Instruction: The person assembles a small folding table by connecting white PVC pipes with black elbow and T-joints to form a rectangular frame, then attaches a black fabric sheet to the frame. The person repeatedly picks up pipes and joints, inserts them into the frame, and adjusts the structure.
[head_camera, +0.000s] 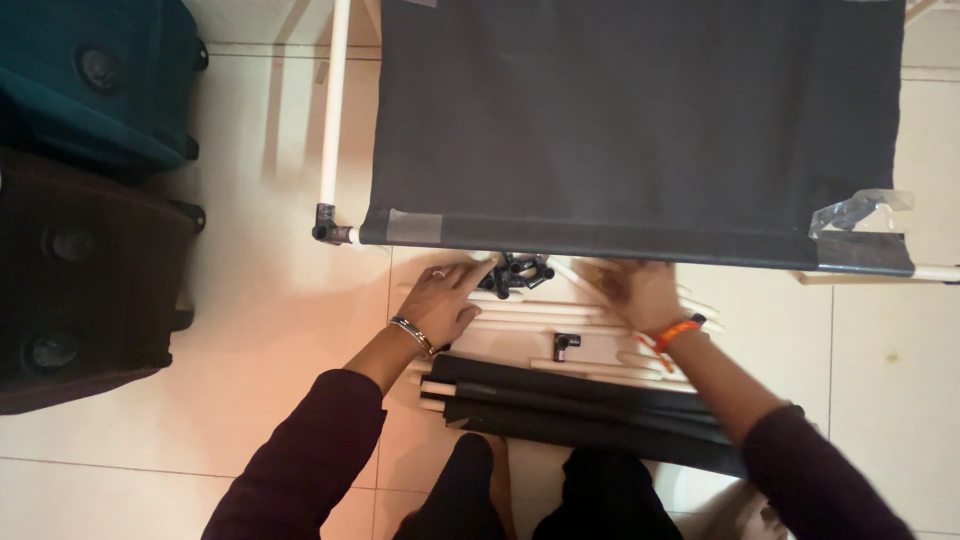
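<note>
No packages, labels, signs or screens appear near either hand or anywhere else in view.

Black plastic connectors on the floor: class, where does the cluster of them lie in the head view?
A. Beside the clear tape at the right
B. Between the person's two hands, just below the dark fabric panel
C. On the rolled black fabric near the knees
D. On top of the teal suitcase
B: the black connectors lie on the white tubes, between the left hand and right hand, under the dark fabric panel.
</note>
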